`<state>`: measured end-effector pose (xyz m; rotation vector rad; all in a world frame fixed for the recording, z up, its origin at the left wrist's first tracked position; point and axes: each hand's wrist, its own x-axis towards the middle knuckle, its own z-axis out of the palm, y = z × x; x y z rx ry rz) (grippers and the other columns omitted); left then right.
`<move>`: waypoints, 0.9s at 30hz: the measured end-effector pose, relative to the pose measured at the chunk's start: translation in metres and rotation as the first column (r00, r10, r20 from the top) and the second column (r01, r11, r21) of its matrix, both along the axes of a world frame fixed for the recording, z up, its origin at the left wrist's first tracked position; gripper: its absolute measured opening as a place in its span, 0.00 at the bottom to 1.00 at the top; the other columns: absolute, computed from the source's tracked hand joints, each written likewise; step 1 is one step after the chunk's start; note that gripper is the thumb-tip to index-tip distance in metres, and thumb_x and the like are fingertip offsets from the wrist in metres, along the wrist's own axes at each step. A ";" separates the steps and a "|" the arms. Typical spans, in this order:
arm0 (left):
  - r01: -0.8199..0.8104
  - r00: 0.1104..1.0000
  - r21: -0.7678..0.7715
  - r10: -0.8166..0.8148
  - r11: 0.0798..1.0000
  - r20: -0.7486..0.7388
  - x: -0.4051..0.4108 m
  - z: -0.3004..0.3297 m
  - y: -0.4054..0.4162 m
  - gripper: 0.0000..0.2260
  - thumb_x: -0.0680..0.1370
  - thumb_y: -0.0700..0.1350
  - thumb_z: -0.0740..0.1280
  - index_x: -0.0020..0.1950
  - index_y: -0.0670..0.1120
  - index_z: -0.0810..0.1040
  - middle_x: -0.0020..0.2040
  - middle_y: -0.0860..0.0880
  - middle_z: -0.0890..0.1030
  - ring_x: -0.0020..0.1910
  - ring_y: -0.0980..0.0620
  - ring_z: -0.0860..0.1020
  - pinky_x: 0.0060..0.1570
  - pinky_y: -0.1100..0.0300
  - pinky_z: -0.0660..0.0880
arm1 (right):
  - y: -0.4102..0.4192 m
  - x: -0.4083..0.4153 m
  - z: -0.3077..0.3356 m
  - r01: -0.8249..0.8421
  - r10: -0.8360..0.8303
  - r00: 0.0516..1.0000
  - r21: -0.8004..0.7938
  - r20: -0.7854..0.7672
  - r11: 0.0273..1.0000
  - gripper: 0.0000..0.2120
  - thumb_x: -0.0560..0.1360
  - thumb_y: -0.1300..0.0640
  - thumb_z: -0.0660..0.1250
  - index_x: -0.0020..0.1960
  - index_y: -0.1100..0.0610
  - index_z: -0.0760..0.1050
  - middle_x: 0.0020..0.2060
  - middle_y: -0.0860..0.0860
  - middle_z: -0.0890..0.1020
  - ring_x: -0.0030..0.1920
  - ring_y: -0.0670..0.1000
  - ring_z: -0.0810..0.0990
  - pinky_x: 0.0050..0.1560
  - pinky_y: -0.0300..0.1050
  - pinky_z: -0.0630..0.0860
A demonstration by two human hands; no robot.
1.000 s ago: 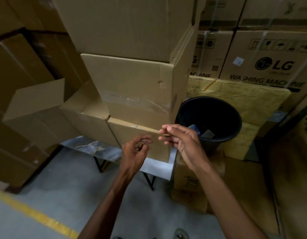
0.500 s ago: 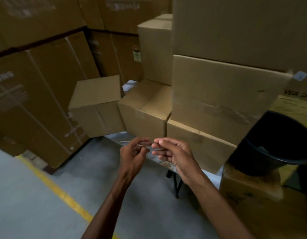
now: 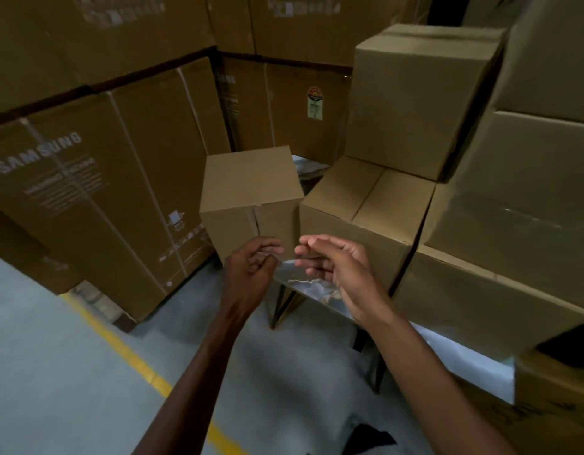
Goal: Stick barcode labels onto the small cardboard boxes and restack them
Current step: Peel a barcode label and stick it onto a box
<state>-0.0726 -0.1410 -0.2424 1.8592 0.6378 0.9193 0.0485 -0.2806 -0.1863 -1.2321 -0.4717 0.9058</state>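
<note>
You are standing in a dim storeroom walled with large cartons, your hands raised over the grey concrete floor (image 3: 54, 372) with its yellow line (image 3: 126, 353).

Your left hand (image 3: 251, 267) is curling its fingers and thumb inward toward your right hand (image 3: 336, 267), whose fingertips (image 3: 302, 249) are pointing back at it, loosely bent. Something thin and pale seems to be stretching between the two sets of fingertips, probably a barcode label being kept taut so it goes on flat. It is too faint to be sure, so I cannot tell whether either hand is truly pinching it.

Just beyond your left fingers, the small cardboard box (image 3: 251, 198) is sitting at the end of the metal table (image 3: 303, 284), turned corner-on, its near face within easy reach. That looks like the box awaiting the label. Beyond your right fingers, a low flat box (image 3: 366, 205) is lying beside it, with another box (image 3: 418, 96) stacked on top. Farther right, bigger boxes (image 3: 520, 198) are piling up. Off to your left, well apart, the strapped Samsung carton (image 3: 87, 198) is standing on the floor.
</note>
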 end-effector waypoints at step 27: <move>-0.027 0.744 0.251 0.187 0.968 -0.642 0.093 -0.009 0.296 0.39 0.69 0.71 0.52 0.77 0.55 0.69 0.81 0.43 0.60 0.79 0.37 0.56 0.76 0.41 0.58 | 0.316 0.136 -0.038 0.278 0.515 0.466 -0.672 0.719 0.686 0.32 0.78 0.32 0.59 0.79 0.42 0.58 0.82 0.51 0.46 0.80 0.66 0.42 0.77 0.68 0.44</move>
